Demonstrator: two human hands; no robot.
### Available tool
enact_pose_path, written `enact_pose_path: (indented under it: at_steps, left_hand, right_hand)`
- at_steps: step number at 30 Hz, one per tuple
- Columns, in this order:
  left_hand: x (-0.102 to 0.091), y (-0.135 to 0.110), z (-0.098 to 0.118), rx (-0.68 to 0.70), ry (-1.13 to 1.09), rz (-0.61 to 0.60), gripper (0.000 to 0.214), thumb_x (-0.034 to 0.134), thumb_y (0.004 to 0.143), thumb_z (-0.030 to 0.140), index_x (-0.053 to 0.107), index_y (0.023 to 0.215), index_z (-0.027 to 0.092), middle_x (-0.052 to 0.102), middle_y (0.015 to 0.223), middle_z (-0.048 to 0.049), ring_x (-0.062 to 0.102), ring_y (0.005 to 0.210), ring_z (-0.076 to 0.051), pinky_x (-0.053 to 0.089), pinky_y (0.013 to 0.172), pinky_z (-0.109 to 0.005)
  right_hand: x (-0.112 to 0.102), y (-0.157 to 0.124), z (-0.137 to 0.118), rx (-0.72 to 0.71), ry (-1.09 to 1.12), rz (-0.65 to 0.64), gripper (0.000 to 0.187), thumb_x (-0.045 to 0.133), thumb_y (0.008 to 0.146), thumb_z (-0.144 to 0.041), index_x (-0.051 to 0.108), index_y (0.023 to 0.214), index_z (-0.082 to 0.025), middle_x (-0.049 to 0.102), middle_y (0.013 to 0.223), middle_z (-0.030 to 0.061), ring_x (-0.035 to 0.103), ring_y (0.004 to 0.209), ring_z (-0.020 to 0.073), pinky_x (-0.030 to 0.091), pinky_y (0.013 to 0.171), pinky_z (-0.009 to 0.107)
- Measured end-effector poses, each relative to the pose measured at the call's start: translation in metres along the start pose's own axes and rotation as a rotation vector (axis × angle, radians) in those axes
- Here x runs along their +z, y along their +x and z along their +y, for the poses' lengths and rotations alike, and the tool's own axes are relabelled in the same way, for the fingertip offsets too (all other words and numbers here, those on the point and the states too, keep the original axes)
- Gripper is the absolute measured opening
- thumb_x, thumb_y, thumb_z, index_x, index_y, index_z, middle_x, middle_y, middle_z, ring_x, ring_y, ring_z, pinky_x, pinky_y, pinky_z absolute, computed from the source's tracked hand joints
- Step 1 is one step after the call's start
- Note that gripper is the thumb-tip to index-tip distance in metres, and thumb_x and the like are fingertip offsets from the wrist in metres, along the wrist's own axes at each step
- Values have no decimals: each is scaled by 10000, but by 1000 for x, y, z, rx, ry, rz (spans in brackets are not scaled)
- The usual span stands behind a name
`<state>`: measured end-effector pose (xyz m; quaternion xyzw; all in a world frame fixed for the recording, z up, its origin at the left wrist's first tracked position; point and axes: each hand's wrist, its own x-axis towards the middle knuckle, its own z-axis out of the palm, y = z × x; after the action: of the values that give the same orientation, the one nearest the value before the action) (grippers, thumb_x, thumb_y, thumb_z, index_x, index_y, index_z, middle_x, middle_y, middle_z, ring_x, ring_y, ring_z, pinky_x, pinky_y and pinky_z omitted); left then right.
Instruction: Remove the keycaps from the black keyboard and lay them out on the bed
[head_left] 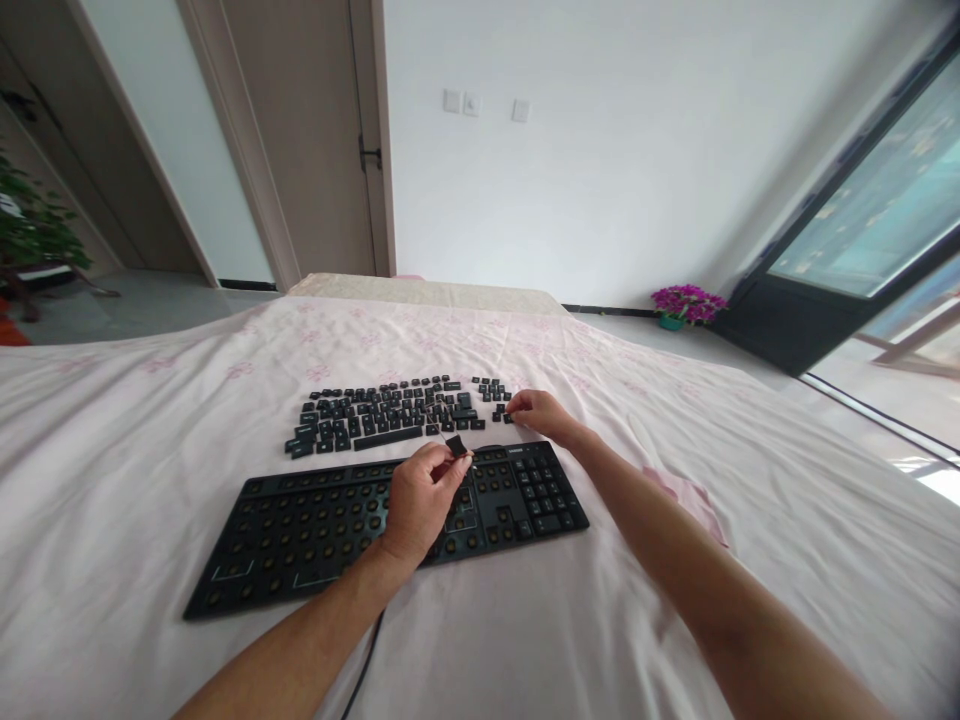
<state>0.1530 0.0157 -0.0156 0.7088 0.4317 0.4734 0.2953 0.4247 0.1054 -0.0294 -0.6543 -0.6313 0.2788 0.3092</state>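
A black keyboard (330, 530) lies at a slant on the bed sheet, its main section stripped of caps. Caps still sit on its number pad (546, 490). Over its upper edge, my left hand (421, 505) is closed in a pinch on what looks like a wire keycap puller (457, 446), a small black piece with thin wires pointing away from me. My right hand (541, 414) reaches beyond the keyboard, thumb and finger pinched at a black keycap (508, 419) at the right end of the loose keycaps (390, 410), which lie in rows with a long space bar (388, 438).
A pale pink flowered sheet (187, 420) covers the surface, and a cable (366, 665) runs toward me. Behind are a white wall (600, 170) and a brown door (300, 120). Purple flowers (688, 302) stand on the floor at right, a green plant (34, 215) at left.
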Motion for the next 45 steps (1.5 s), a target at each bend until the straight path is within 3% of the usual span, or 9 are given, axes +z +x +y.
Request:
enact_pose_path:
  at_steps: [6,11,13,17,21,25,31,41,45]
  left_hand:
    - [0,1,-1,32,16,-2,214,579,869,332,692,794,166,625,711,-7,556,635,-114,418,624,-210]
    - [0,0,2,90,67,1,230,573,874,312,642,717,160,595,693,-5,541,629,-111,401,617,-212]
    - [0,-1,3,127,112,-16,224,567,880,304,632,719,162,598,712,-9,547,650,-118,401,631,-220]
    - [0,-5,7,196,195,-96,190,557,892,291,653,772,179,630,774,-16,579,723,-132,408,675,-232]
    - [0,-9,12,200,215,-164,182,551,901,313,686,848,203,646,808,-14,597,760,-136,422,710,-240]
    - [0,-10,11,185,115,-287,127,641,843,305,706,914,223,652,817,6,602,754,-130,438,709,-235]
    - [0,-6,9,177,132,-524,202,701,777,274,725,978,262,683,888,15,611,760,-136,448,679,-231]
    - [0,-9,21,295,245,-548,174,697,785,280,733,956,286,709,919,14,638,864,-170,452,772,-268]
    - [1,-11,20,279,243,-550,171,692,791,267,728,958,276,704,919,12,638,855,-165,455,754,-256]
  right_hand:
    - [-1,-5,-6,30,4,51,168,649,650,-196,699,805,-153,660,697,22,564,628,134,419,573,233]
    - [-10,-30,-39,-20,40,120,168,649,705,-248,675,841,-152,629,738,19,536,660,126,415,609,241]
    - [-12,-49,-59,-147,169,51,224,660,736,-288,666,913,-151,577,711,-6,498,632,109,391,584,232]
    - [-7,-92,-98,-334,249,-246,434,721,741,-342,640,1139,-191,497,707,-35,438,602,87,346,536,213]
    - [6,-121,-119,-406,222,-238,273,659,817,-389,686,1021,-209,541,729,-13,497,657,112,403,601,233]
    - [6,-136,-120,-360,219,-148,251,540,902,-400,655,839,-186,614,825,23,562,774,143,442,714,259]
    - [-13,-157,-100,-292,166,-71,338,454,943,-453,639,867,-180,579,748,9,518,687,127,405,631,247]
    - [-11,-172,-89,-364,75,-22,323,444,959,-395,658,835,-187,625,844,40,550,735,145,436,684,269]
    - [-8,-175,-92,-316,18,89,279,479,944,-370,659,826,-192,646,798,29,571,708,149,441,660,262]
